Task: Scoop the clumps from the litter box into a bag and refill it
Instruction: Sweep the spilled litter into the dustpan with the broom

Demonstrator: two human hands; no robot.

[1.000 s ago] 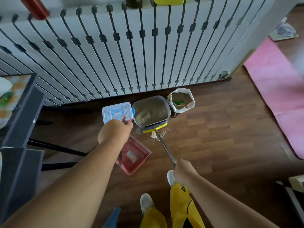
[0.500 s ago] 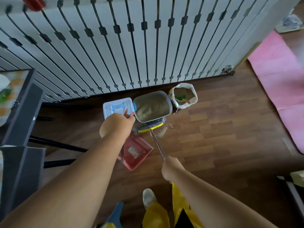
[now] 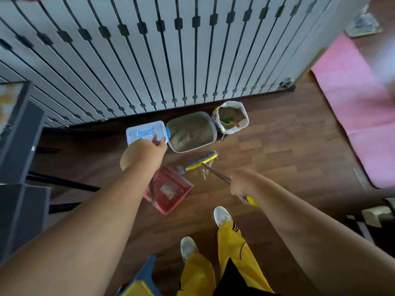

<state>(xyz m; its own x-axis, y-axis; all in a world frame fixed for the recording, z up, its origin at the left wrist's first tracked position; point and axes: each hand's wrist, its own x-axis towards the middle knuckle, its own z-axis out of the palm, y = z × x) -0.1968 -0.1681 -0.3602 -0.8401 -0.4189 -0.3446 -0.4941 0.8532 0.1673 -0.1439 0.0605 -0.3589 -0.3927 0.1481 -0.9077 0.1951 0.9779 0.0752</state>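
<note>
Fingers of my left hand (image 3: 143, 155) curl around the thin upright handle of the red dustpan (image 3: 168, 190), which sits on the wood floor (image 3: 277, 159) in front of the litter box (image 3: 191, 131) and slightly to its left. My right hand (image 3: 242, 185) grips the broom (image 3: 199, 162) by its handle; the yellow-edged broom head lies just in front of the litter box, with a little spilled litter (image 3: 204, 173) beside it. A white lidded box (image 3: 146, 131) touches the litter box on its left. An open bag of litter (image 3: 232, 117) stands just to its right, against the barred railing (image 3: 171, 50).
</note>
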